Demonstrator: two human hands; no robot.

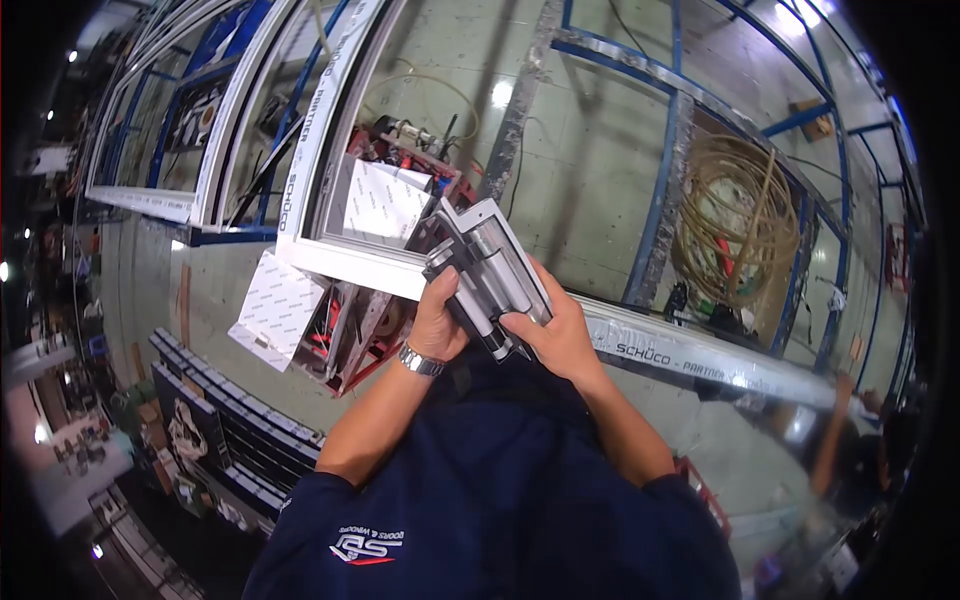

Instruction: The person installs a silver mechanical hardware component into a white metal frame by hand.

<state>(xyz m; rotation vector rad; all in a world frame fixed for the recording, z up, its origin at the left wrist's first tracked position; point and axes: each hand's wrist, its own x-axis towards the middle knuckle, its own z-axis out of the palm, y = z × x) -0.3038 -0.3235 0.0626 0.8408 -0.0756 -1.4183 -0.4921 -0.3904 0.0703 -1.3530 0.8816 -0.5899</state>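
A silver-grey metal door hinge with thick round barrels and flat plates is held up in front of my chest. My left hand, with a steel watch at the wrist, grips its left side, thumb lying on a barrel. On the other side my right hand is wrapped round the plate edge, its thumb pressing over the lower end. Just beyond the hinge runs a white window or door frame covered with printed protective film. My hands overlap this frame in the view.
A red tool crate stands below the frame, near a white patterned box. To the right lies a coiled hose among blue steel racks. Another person stands at the far right, an arm at the long profile.
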